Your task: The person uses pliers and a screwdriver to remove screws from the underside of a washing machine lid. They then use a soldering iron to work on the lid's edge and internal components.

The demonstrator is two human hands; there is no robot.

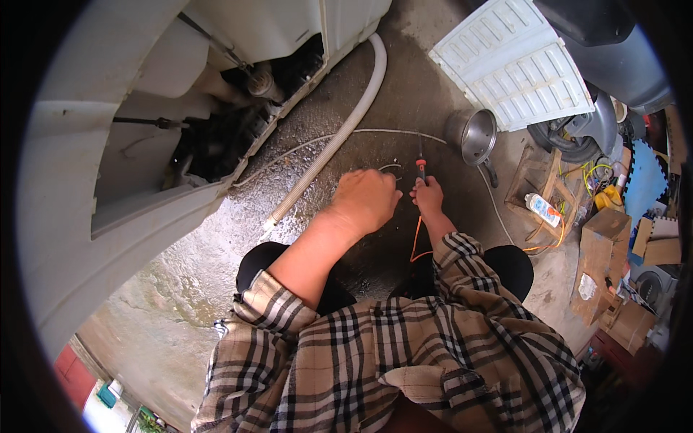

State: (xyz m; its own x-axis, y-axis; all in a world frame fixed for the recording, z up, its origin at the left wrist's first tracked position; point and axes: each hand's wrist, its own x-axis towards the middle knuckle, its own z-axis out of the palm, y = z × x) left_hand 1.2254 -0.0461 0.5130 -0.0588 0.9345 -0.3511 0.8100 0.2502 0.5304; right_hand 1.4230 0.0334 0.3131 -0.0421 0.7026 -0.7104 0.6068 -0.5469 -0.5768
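My right hand (429,196) grips a thin tool with a red and black handle (420,164), its metal tip pointing away from me over the wet concrete floor. An orange cord (416,238) runs from it back toward my knees. My left hand (368,198) is curled just left of the tool, its fingers at a small loop of thin wire (390,167). I cannot tell whether those fingers pinch the wire. Both forearms come out of rolled plaid sleeves.
An opened white washing machine (144,144) lies on its side at left, with its grey corrugated drain hose (339,130) across the floor. A steel pot (473,136), a white ribbed panel (512,61), a plastic bottle (543,209) and cardboard boxes (603,249) stand at right.
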